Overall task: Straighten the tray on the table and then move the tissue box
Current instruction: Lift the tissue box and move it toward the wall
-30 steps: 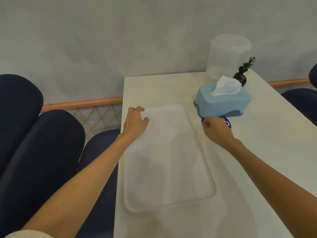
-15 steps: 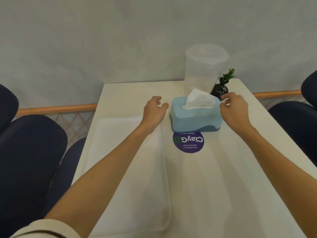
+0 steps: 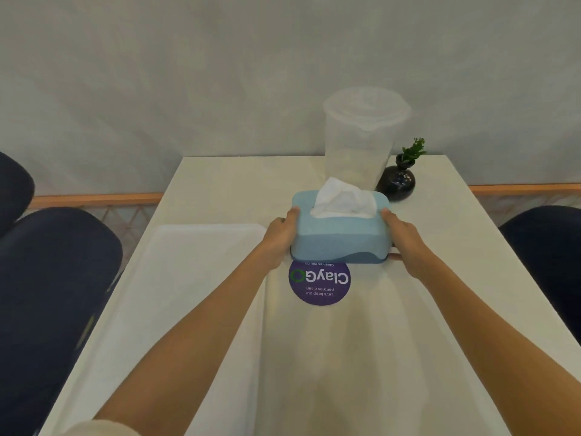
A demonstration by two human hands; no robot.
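A light blue tissue box (image 3: 338, 237) with a white tissue sticking out of its top stands on the white table (image 3: 345, 357), past the middle. My left hand (image 3: 279, 237) grips its left end and my right hand (image 3: 404, 243) grips its right end. The white tray (image 3: 195, 294) lies along the table's left side, parallel to the edge, with my left forearm above its right rim.
A round purple sticker (image 3: 320, 283) lies just in front of the box. Behind the box stand a tall clear plastic container (image 3: 361, 140) and a small black vase with a green sprig (image 3: 397, 180). Dark blue chairs sit to the left (image 3: 53, 294) and right (image 3: 550, 247).
Both hands left the tray and moved to the tissue box, then closed on its two ends. The tray now lies straight along the left side.
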